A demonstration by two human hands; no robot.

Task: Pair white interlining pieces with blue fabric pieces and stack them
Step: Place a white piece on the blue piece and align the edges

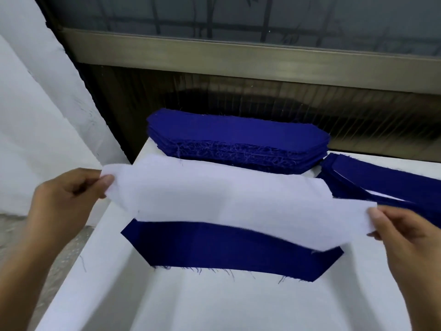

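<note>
The left hand [64, 199] and right hand [403, 235] each pinched 1 end of a white strip [238, 206], holding it stretched above a blue piece [229, 249] lying on the white table [214, 304], near a blue stack [238, 139].

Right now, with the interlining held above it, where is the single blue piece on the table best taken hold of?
Probably at its two tapered ends, pinched from the left and right. The blue piece lies flat on the table, long and limp, both ends clear of the white interlining; a middle grip would likely let it fold.
</note>
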